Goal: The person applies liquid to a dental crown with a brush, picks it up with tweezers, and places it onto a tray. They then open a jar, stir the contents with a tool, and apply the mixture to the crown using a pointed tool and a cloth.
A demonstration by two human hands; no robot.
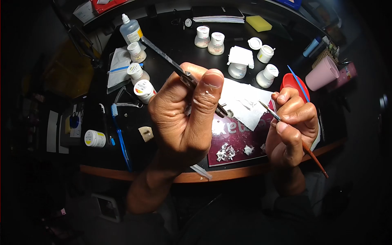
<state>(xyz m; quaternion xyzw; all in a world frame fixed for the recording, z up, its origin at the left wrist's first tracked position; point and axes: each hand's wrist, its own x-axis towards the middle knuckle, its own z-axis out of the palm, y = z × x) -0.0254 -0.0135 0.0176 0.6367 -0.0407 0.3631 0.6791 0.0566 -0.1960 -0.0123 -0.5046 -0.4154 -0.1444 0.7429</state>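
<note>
My left hand (183,114) is closed around dark metal forceps (165,56), thumb pressed on their shaft. One end points up and left; the other comes out below the thumb, over the maroon board (249,136). Between finger and thumb, my right hand (293,122) pinches a fine paintbrush (313,158) with a reddish-brown handle, its bristles pointing left over a white paper sheet (234,94). The sheet lies partly on the board and bears a crumpled white bit. Near the forceps' lower end is a small round grey thing (229,113), too small to name.
Crumpled tissue (226,152) lies on the board. White-capped jars (216,44) stand at the back, with more on the left by a squeeze bottle (131,30). A blue toothbrush (121,145) lies at left. Rightward are a red dish (289,81) and pink cup (322,77).
</note>
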